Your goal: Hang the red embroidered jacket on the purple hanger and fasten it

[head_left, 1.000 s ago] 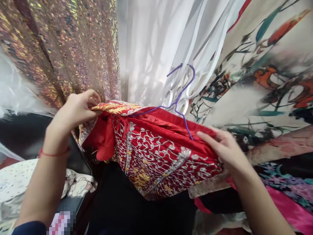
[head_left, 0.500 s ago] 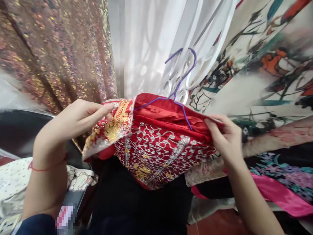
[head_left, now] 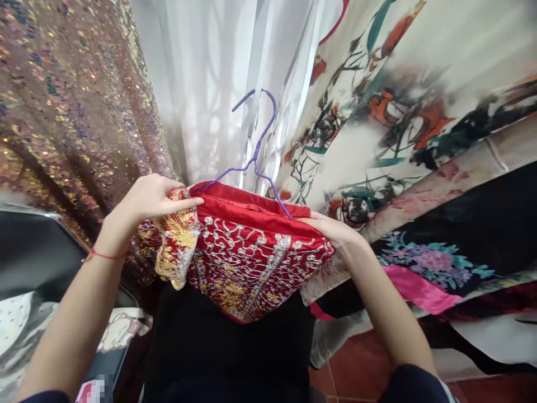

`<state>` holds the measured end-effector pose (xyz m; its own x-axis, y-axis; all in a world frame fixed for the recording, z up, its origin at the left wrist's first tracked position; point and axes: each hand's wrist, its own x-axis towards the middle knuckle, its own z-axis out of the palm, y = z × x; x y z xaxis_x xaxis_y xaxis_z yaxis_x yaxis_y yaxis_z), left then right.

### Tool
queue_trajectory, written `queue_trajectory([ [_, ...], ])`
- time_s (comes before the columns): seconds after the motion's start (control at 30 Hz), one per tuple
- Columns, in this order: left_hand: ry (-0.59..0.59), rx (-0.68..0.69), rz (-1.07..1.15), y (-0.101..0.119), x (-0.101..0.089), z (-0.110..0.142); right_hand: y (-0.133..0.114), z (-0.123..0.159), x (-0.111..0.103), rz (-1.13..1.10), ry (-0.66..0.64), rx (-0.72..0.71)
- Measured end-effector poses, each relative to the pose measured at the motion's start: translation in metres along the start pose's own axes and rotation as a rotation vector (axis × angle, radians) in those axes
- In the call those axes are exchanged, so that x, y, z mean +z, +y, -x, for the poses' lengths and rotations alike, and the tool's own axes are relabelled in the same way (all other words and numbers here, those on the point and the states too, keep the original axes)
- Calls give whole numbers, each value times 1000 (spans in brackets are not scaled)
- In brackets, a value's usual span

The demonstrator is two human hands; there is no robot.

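A red bodice (head_left: 247, 263) with silver and gold embroidery hangs from a purple wire hanger (head_left: 255, 159), its red lining showing along the top edge. My left hand (head_left: 157, 196) pinches the garment's upper left corner, beside a gold-embroidered flap (head_left: 180, 235) that droops outward. At the opposite corner my right hand (head_left: 335, 232) grips the top edge, with its fingers partly hidden behind the cloth. The hanger's hook stands free above the bodice, in front of white fabric.
A sequined gold curtain (head_left: 79, 95) hangs at the left, sheer white fabric (head_left: 201, 73) behind the hanger. Flower-printed cloth (head_left: 419, 95) and black embroidered fabric (head_left: 482, 224) are at the right. A black chair-like surface (head_left: 33, 252) stands left, above a red tiled floor (head_left: 356, 364).
The bodice and hanger have shifted left in view. My hands are closer together, the top opening has narrowed, and the left flap hangs more folded.
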<state>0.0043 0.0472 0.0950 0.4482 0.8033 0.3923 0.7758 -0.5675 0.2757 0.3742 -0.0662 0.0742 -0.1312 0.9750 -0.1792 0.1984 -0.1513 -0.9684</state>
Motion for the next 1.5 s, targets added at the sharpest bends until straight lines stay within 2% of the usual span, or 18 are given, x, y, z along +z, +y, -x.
queue_trajectory([
  [0.07, -52, -33, -96, 13, -17, 17, -3, 4, -1, 50, -31, -8],
  [0.13, -64, -57, -154, 25, -31, 28, -10, 11, 1, 164, 101, -128],
  [0.3, 40, 28, -163, 55, -38, 20, -35, 26, -4, 441, 863, -792],
  [0.4, 41, 50, -86, 69, -26, 5, -37, 28, -16, 625, 1147, -974],
  [0.47, -1, 40, -32, 70, -16, -4, -27, 31, -25, 754, 1151, -941],
  [0.6, -53, -53, 1, 53, 2, -18, 5, 49, -40, 1041, 876, -684],
  [0.67, -48, -101, -29, 48, 7, -21, 15, 64, -37, 1140, 891, -629],
  [0.73, -26, -137, -79, 51, 7, -20, 18, 81, -21, 1255, 1085, -677],
  [0.83, -8, -235, -174, 66, 1, -11, 21, 92, 30, 1500, 1374, -761],
  [0.87, -8, -274, -207, 71, -1, -8, 25, 89, 49, 1590, 1369, -744],
  [0.97, -15, -324, -286, 79, -6, -2, 47, 61, 95, 1811, 1147, -768],
  [1.03, -3, -327, -312, 78, -4, -3, 64, 33, 103, 1814, 1101, -784],
  [1.1, 40, -323, -303, 73, 5, -3, 78, 11, 95, 1719, 1048, -789],
  [1.17, 197, -247, -246, 69, 20, 0, 86, 0, 81, 1592, 973, -816],
  [1.23, 502, -72, -183, 67, 41, 7, 93, 1, 68, 1502, 933, -837],
  [1.33, 944, 297, -179, 73, 74, 17, 105, 16, 55, 1458, 1015, -773],
  [1.4, 979, 509, -192, 85, 89, 17, 115, 29, 51, 1454, 1086, -673],
  [1.5, 803, 588, -131, 108, 89, -2, 127, 47, 48, 1422, 1085, -550],
])
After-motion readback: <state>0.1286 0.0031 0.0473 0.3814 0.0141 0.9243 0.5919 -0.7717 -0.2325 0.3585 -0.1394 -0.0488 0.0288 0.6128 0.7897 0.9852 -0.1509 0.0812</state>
